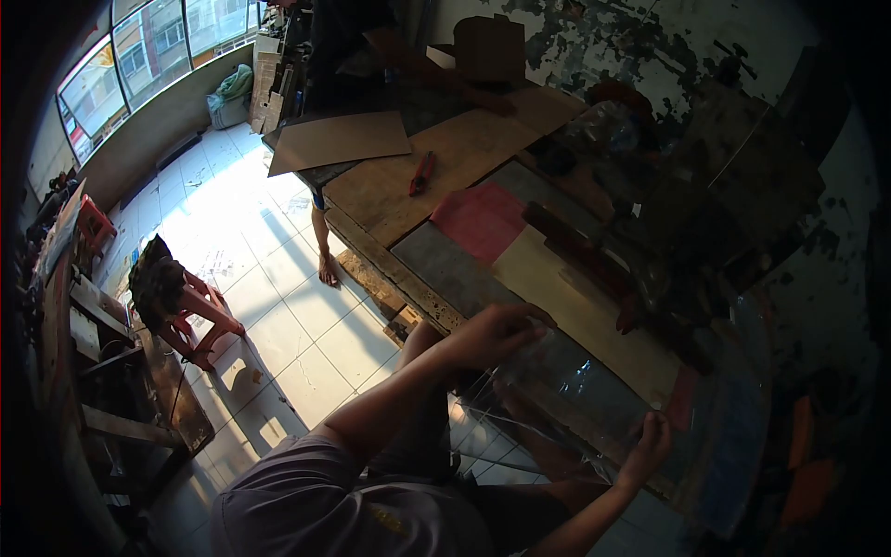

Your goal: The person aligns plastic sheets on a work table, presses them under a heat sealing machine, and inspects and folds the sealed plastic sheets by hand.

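Observation:
My left hand [506,334] is closed on one edge of a clear plastic sheet [580,371], near the front of the workbench. The opposite edge is pinched in my right hand [650,446], lower and to the right. Between my hands the sheet stretches, with bright glints on it. Beyond it lie a long pale yellow sheet [566,297] and a pink-red piece [481,223] on the bench. Red-handled pliers [422,174] rest farther back on the wooden surface.
Across the bench [371,204], a co-worker's arm [418,65] reaches over brown board. A cardboard sheet [343,144] overhangs the bench's far left corner. On the tiled floor stands a red stool [213,311] with dark material on it. Dark clutter lines the right side.

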`<action>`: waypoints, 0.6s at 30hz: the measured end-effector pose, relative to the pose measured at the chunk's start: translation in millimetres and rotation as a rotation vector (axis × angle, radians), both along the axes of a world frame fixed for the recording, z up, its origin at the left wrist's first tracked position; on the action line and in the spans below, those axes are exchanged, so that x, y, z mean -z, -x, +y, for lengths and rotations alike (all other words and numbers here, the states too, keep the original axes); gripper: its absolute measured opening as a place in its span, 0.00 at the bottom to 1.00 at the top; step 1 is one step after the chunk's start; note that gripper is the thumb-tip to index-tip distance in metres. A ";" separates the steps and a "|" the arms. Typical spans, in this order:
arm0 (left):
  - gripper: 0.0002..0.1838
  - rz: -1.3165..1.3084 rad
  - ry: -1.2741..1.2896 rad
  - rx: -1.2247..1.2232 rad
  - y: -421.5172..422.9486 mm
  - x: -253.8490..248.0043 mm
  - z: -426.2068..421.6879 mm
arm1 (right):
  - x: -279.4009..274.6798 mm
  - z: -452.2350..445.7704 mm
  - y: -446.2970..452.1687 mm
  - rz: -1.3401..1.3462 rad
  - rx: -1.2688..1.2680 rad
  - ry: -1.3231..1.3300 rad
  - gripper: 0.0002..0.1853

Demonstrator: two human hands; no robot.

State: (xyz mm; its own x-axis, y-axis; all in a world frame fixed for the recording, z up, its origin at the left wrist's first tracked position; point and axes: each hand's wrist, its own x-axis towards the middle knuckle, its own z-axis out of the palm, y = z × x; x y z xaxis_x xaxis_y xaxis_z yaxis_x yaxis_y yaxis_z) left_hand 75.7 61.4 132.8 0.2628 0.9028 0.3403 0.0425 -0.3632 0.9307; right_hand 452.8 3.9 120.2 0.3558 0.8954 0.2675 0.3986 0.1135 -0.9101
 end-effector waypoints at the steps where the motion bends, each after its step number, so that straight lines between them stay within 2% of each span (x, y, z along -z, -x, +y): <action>1: 0.16 0.000 0.006 0.002 0.1 -0.5 0.0 | -0.7 -0.6 0.2 0.004 -0.003 -0.003 0.15; 7: 0.16 -0.029 0.047 -0.005 -1.0 -5.0 -4.1 | -6.8 -2.4 9.2 0.034 0.007 -0.005 0.15; 12: 0.16 -0.022 -0.005 -0.013 -0.9 2.8 0.3 | -8.7 -2.3 9.9 -0.023 0.014 -0.033 0.14; 16: 0.16 -0.057 -0.022 -0.034 -4.6 0.6 -1.7 | -3.4 -1.1 5.4 0.032 0.006 -0.010 0.14; 18: 0.16 -0.023 0.051 -0.028 -1.7 -12.2 -6.5 | -4.0 -1.2 6.1 0.026 0.001 -0.020 0.14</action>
State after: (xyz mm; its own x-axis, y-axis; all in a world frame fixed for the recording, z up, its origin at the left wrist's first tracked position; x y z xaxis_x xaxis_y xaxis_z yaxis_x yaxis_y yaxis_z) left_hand 77.4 54.9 145.0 0.2295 0.9262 0.2990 0.0309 -0.3140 0.9489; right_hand 446.8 2.8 124.1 0.3640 0.8896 0.2758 0.3746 0.1313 -0.9179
